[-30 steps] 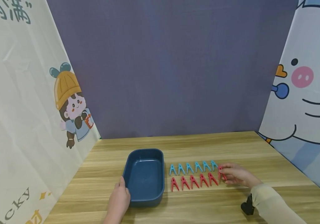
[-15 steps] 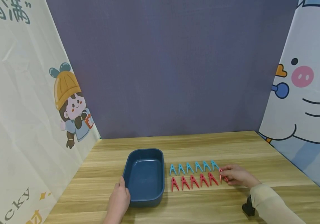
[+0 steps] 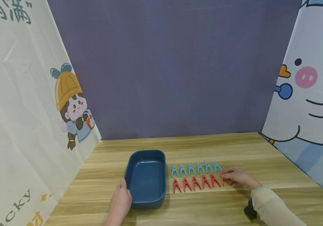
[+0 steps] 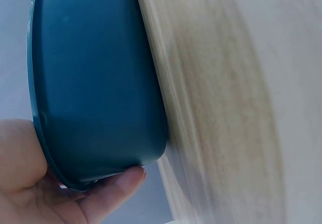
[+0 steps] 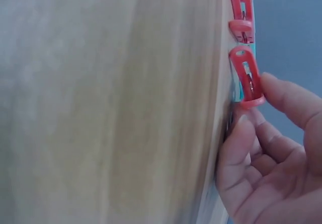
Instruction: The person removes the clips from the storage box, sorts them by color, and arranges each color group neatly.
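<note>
A dark blue rectangular plastic tub [image 3: 148, 205] stands on the table, nothing in it. My left hand [image 3: 120, 199] grips its near left corner; in the left wrist view a thumb and a finger clasp the tub wall [image 4: 95, 83] from both sides. To the tub's right lie a row of blue clothespins [image 3: 191, 169] and, nearer me, a row of red clothespins [image 3: 195, 183]. My right hand [image 3: 239, 176] pinches the rightmost red clothespin [image 3: 222, 177] by its right side. In the right wrist view one fingertip touches that clothespin [image 5: 245, 75] and another sits just below its end.
The wooden tabletop [image 3: 201, 207] runs back to a purple-grey panel [image 3: 172, 69]. Printed sheets with cartoon figures flank it left [image 3: 23, 110] and right [image 3: 311, 125]. A black device [image 3: 250, 209] hangs under my right wrist.
My right hand has turned the rightmost red clothespin slightly and straightened it at the end of the red row. My left hand and the tub have stayed put.
</note>
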`<state>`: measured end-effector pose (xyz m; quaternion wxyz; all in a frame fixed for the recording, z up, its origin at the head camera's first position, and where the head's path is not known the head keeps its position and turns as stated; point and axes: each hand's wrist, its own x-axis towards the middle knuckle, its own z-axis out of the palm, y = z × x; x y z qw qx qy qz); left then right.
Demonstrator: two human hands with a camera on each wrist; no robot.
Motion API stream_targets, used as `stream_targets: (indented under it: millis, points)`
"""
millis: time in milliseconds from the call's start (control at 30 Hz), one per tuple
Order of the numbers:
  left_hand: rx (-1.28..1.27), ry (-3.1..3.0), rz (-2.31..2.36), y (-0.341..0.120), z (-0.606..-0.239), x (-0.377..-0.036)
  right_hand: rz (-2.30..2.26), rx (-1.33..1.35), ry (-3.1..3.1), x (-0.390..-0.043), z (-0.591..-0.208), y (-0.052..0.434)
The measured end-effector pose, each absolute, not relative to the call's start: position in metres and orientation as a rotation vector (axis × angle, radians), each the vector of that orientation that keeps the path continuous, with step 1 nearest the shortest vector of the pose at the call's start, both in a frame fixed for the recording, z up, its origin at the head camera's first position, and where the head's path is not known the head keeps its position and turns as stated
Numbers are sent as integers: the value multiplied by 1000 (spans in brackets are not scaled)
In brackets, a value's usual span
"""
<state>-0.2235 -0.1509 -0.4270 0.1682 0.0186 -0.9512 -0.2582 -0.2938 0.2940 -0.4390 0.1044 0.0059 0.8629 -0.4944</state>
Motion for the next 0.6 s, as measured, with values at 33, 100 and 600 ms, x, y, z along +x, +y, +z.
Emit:
stream_targets:
  millis: [33,100,600]
  points:
    - [54,-2706,-736,-151,-427,-223,-1461,26,2550,-293,-439,294]
    - [53,-2705,-735,-151,-427,-223,-1459,29,2566,-293,-440,293]
    - [22,-2676,-728,-153,-428,-223,-1517,89,2538,-293,-443,294]
